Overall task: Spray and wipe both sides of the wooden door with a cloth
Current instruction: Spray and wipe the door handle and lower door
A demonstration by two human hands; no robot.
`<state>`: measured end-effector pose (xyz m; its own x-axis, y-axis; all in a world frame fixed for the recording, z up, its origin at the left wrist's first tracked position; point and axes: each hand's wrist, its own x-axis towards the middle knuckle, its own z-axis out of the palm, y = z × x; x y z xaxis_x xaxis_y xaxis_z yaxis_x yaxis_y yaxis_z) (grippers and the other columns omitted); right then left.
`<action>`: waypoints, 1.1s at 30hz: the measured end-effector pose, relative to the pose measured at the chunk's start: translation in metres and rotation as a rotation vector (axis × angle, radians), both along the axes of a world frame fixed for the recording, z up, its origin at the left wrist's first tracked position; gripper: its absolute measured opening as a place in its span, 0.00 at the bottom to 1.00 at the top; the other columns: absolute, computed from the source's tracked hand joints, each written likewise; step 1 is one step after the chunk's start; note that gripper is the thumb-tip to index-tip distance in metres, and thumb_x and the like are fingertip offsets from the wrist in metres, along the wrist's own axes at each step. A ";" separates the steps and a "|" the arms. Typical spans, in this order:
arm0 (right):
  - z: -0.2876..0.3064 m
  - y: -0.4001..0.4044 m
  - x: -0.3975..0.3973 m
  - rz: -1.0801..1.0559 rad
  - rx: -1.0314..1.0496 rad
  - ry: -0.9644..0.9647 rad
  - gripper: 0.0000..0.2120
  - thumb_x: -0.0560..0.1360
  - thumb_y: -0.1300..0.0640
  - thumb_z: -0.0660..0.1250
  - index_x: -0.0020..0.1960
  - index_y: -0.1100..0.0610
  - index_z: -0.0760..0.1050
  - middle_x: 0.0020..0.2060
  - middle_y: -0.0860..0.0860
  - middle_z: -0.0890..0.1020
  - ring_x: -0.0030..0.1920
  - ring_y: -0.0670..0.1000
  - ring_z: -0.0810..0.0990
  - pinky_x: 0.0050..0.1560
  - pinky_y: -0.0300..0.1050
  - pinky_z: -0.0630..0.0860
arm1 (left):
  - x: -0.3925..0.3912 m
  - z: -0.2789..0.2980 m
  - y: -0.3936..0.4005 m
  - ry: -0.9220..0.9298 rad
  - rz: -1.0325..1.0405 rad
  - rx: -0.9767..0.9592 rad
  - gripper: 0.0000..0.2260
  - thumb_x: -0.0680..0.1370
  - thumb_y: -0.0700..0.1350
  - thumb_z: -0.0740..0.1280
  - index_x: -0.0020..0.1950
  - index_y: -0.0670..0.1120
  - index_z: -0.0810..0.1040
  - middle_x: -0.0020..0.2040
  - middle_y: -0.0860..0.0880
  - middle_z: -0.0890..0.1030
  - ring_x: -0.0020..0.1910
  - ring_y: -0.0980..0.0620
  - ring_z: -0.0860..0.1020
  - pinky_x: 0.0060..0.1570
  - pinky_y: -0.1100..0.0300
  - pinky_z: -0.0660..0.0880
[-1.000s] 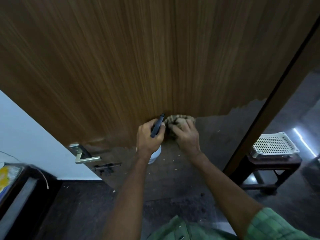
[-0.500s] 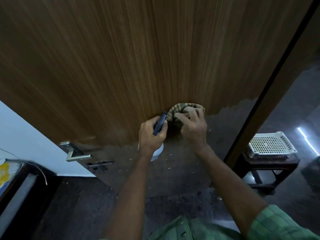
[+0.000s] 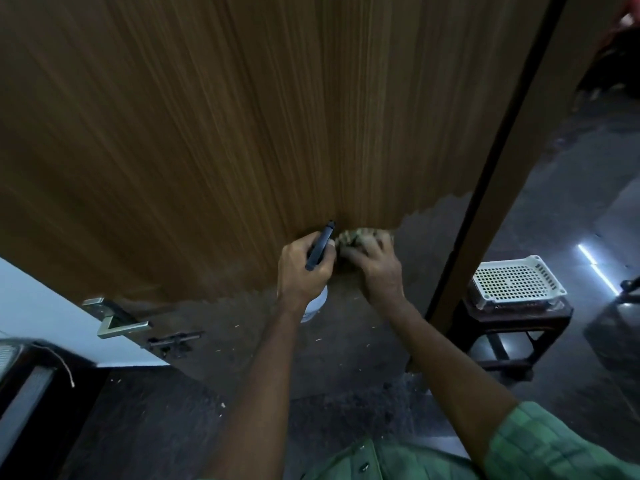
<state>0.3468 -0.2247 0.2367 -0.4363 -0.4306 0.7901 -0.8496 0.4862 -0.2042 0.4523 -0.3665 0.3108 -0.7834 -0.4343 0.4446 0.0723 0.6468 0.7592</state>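
The brown wooden door (image 3: 242,116) fills the upper view, its lower part darker and greyish. My left hand (image 3: 303,268) grips a spray bottle (image 3: 320,245) by its dark nozzle head, the white body showing below my wrist. Right beside it, my right hand (image 3: 375,266) presses a bunched checked cloth (image 3: 360,234) flat against the door face near the boundary of the darker area.
A metal lever handle (image 3: 114,320) and a dark bolt latch (image 3: 173,341) sit at the door's left edge. The door frame (image 3: 491,202) runs down on the right. Beyond it a white perforated tray (image 3: 516,284) rests on a dark wooden stool (image 3: 512,327). Dark furniture (image 3: 31,393) stands lower left.
My right hand and the cloth slid up and to the right on the door, then back down towards my left hand. The spray bottle stayed in my left hand.
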 end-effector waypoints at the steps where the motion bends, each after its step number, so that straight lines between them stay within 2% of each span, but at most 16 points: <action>1: -0.018 0.008 0.001 0.021 0.104 -0.048 0.12 0.73 0.59 0.76 0.55 0.54 0.84 0.59 0.54 0.77 0.58 0.61 0.74 0.43 0.51 0.81 | -0.003 0.001 0.003 -0.001 -0.011 0.012 0.19 0.82 0.44 0.68 0.33 0.52 0.66 0.26 0.52 0.68 0.24 0.52 0.67 0.28 0.58 0.64; 4: -0.043 0.030 -0.002 0.065 0.320 -0.151 0.18 0.66 0.63 0.80 0.55 0.54 0.84 0.59 0.54 0.75 0.60 0.59 0.70 0.40 0.58 0.82 | -0.010 0.001 0.009 -0.001 -0.037 0.012 0.19 0.83 0.44 0.68 0.33 0.52 0.68 0.27 0.52 0.69 0.25 0.51 0.68 0.27 0.55 0.66; 6: -0.025 0.029 -0.006 0.067 0.239 -0.109 0.15 0.70 0.61 0.77 0.56 0.55 0.83 0.59 0.55 0.77 0.59 0.59 0.72 0.45 0.57 0.82 | -0.014 0.001 0.011 -0.001 -0.022 0.010 0.18 0.82 0.46 0.67 0.33 0.50 0.68 0.27 0.50 0.70 0.25 0.48 0.69 0.27 0.51 0.67; 8: 0.005 0.024 -0.012 0.002 0.052 -0.019 0.10 0.75 0.61 0.74 0.56 0.57 0.83 0.57 0.57 0.78 0.57 0.60 0.74 0.49 0.52 0.79 | -0.018 -0.002 0.012 -0.001 -0.009 0.013 0.18 0.82 0.46 0.68 0.33 0.50 0.67 0.26 0.50 0.69 0.25 0.48 0.68 0.27 0.51 0.67; 10: 0.021 0.023 -0.020 -0.070 -0.095 0.043 0.07 0.76 0.63 0.72 0.54 0.57 0.82 0.56 0.57 0.77 0.55 0.59 0.73 0.49 0.49 0.77 | -0.021 -0.002 0.017 0.003 0.002 0.014 0.18 0.82 0.46 0.68 0.33 0.50 0.67 0.26 0.51 0.69 0.24 0.50 0.68 0.27 0.52 0.65; 11: 0.017 0.024 -0.022 -0.074 -0.093 0.023 0.09 0.76 0.63 0.73 0.55 0.57 0.82 0.57 0.56 0.76 0.56 0.59 0.73 0.49 0.49 0.77 | -0.023 -0.002 0.019 0.002 0.009 0.012 0.18 0.82 0.46 0.68 0.33 0.49 0.67 0.26 0.50 0.68 0.24 0.50 0.67 0.27 0.52 0.65; 15: -0.042 0.047 -0.015 0.020 0.261 -0.211 0.19 0.71 0.61 0.77 0.60 0.52 0.81 0.64 0.55 0.74 0.63 0.60 0.68 0.47 0.58 0.82 | -0.031 0.001 0.031 0.003 -0.020 0.011 0.19 0.82 0.46 0.67 0.33 0.49 0.66 0.26 0.50 0.69 0.24 0.49 0.68 0.27 0.51 0.66; 17: -0.046 0.058 -0.017 0.044 0.315 -0.226 0.19 0.70 0.63 0.78 0.59 0.53 0.82 0.63 0.55 0.75 0.63 0.59 0.67 0.46 0.60 0.82 | -0.034 0.002 0.036 0.010 -0.044 0.008 0.19 0.82 0.45 0.67 0.33 0.50 0.66 0.26 0.51 0.69 0.24 0.49 0.68 0.27 0.52 0.66; 19: -0.019 0.057 -0.023 0.052 0.170 -0.150 0.15 0.72 0.63 0.77 0.58 0.56 0.82 0.60 0.57 0.77 0.61 0.60 0.70 0.48 0.55 0.82 | -0.037 0.004 0.042 0.016 -0.034 0.005 0.19 0.81 0.45 0.67 0.32 0.49 0.65 0.25 0.50 0.68 0.24 0.49 0.68 0.27 0.52 0.66; 21: 0.018 0.050 -0.029 -0.029 -0.046 -0.030 0.09 0.76 0.64 0.72 0.55 0.58 0.83 0.56 0.59 0.78 0.57 0.60 0.72 0.48 0.49 0.77 | -0.042 0.003 0.046 0.016 -0.028 0.000 0.19 0.81 0.45 0.67 0.32 0.49 0.65 0.25 0.50 0.68 0.24 0.49 0.67 0.27 0.52 0.65; 23: 0.039 0.046 -0.038 -0.110 -0.188 0.021 0.07 0.76 0.66 0.71 0.52 0.58 0.84 0.54 0.58 0.79 0.56 0.60 0.73 0.47 0.46 0.76 | -0.047 0.003 0.053 0.018 -0.040 -0.011 0.18 0.81 0.46 0.67 0.33 0.48 0.65 0.26 0.50 0.68 0.25 0.49 0.67 0.27 0.51 0.65; 24: 0.035 0.046 -0.039 -0.110 -0.189 0.003 0.07 0.76 0.64 0.72 0.53 0.58 0.83 0.55 0.58 0.78 0.56 0.61 0.73 0.47 0.46 0.75 | -0.048 0.004 0.057 0.015 -0.050 -0.015 0.18 0.80 0.47 0.67 0.33 0.48 0.66 0.26 0.49 0.69 0.25 0.48 0.68 0.27 0.51 0.65; 26: 0.003 0.059 -0.038 -0.051 -0.038 -0.103 0.12 0.75 0.60 0.74 0.58 0.56 0.82 0.61 0.58 0.77 0.60 0.63 0.72 0.48 0.49 0.77 | -0.052 0.004 0.062 0.002 -0.080 -0.007 0.18 0.81 0.48 0.66 0.33 0.48 0.67 0.26 0.49 0.70 0.25 0.47 0.70 0.27 0.50 0.67; 29: -0.044 0.086 -0.036 0.015 0.257 -0.253 0.17 0.73 0.61 0.76 0.60 0.52 0.81 0.64 0.55 0.74 0.63 0.62 0.68 0.46 0.61 0.82 | -0.057 0.005 0.067 -0.012 -0.105 -0.010 0.18 0.82 0.46 0.67 0.33 0.49 0.68 0.26 0.50 0.70 0.25 0.50 0.70 0.27 0.53 0.67; 31: -0.036 0.094 -0.042 0.014 0.216 -0.251 0.15 0.73 0.62 0.77 0.58 0.54 0.82 0.62 0.56 0.76 0.62 0.62 0.69 0.46 0.61 0.82 | -0.060 0.006 0.073 -0.014 -0.120 -0.013 0.18 0.82 0.45 0.67 0.33 0.49 0.67 0.26 0.51 0.70 0.24 0.50 0.69 0.27 0.55 0.66; 33: 0.000 0.089 -0.048 -0.036 0.043 -0.170 0.13 0.74 0.61 0.77 0.58 0.57 0.83 0.60 0.57 0.77 0.62 0.62 0.71 0.50 0.55 0.80 | -0.065 0.007 0.077 -0.005 -0.124 -0.025 0.19 0.81 0.45 0.67 0.33 0.50 0.66 0.26 0.51 0.69 0.25 0.50 0.69 0.28 0.56 0.64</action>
<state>0.2988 -0.1360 0.2370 -0.5782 -0.4438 0.6847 -0.7862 0.5273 -0.3222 0.3877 -0.2891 0.3180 -0.8325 -0.3231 0.4500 0.1489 0.6519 0.7435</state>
